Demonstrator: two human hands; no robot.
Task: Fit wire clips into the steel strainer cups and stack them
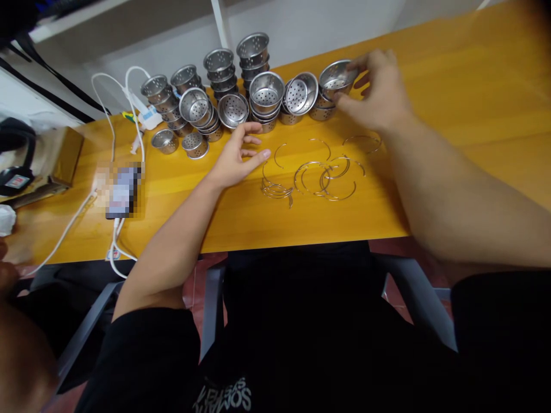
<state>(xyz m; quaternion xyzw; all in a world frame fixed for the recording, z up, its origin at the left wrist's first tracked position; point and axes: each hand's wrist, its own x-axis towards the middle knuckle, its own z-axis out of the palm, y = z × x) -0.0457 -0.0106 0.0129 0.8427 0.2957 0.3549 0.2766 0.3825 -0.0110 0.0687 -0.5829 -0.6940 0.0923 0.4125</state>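
Perforated metal cups stand in several stacks along the back of the wooden table. At the right end, my right hand (374, 92) grips the top perforated metal cup (336, 76), thumb at its near side and fingers at the rim. That cup sits on or just over other cups (322, 110); I cannot tell which. My left hand (241, 155) is open and holds nothing, its fingers apart just in front of a cup stack (266, 94). Between my hands, several thin open wire rings (327, 176) lie loose, some overlapping.
A tilted cup (301, 94) leans in the row beside the right-hand stack. On the left are a blurred-out device (124, 192) with white cables (69, 229), a power strip (148, 117), and a cardboard box with headphones (17, 155). Part of another person shows at lower left.
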